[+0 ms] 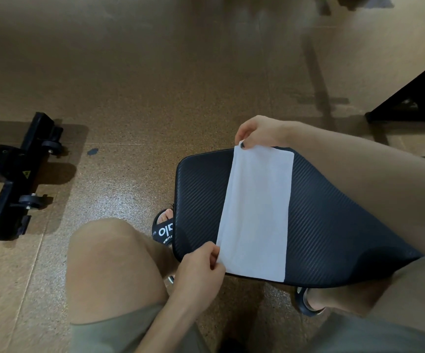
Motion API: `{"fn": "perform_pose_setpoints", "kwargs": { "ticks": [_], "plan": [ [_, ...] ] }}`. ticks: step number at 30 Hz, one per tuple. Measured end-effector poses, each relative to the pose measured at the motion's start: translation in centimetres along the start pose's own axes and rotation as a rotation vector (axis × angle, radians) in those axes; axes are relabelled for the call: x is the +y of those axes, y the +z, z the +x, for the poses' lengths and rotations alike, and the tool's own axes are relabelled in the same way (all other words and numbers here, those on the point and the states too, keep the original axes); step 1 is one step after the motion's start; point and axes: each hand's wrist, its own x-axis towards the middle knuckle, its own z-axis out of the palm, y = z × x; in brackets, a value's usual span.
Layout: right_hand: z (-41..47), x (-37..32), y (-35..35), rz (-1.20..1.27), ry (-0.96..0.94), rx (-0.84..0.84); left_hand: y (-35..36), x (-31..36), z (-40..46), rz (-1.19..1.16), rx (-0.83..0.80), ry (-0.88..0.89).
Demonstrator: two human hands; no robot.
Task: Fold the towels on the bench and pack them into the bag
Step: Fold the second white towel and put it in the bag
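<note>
On a black padded worktop (pixel 333 212) lies a white towel (pixel 256 212), its left corners pinched by the left hand (pixel 201 271) and right hand (pixel 257 132); uneven pulling could skew the fold.

The bench (pixel 333 225) runs off the right edge, partly hidden under a forearm (pixel 359 174).

Matt white cloth towel (pixel 256 212), ribbed black padded bench (pixel 333 225), speckled glossy floor (pixel 155 85), black metal frame (pixel 15 179)
</note>
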Motion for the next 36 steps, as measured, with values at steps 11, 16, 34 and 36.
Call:
{"fn": "perform_pose_setpoints", "kwargs": {
  "ticks": [11, 16, 34, 36],
  "plan": [
    [-0.3, 1.5, 2.8, 0.181, -0.082, 0.212, 0.5, -0.1, -0.2, 0.062, 0.069, 0.009],
    [-0.5, 1.8, 4.4, 0.201, -0.112, 0.301, 0.6, -0.1, -0.2, 0.071, 0.097, 0.016],
    [-0.7, 1.4, 7.3, -0.075, -0.131, 0.476, 0.5, 0.1, 0.2, 0.069, 0.121, -0.051],
    [-0.8, 1.4, 7.6, -0.123, -0.133, 0.502, 0.5, 0.2, 0.3, 0.1, 0.123, -0.047]
  ]
}}
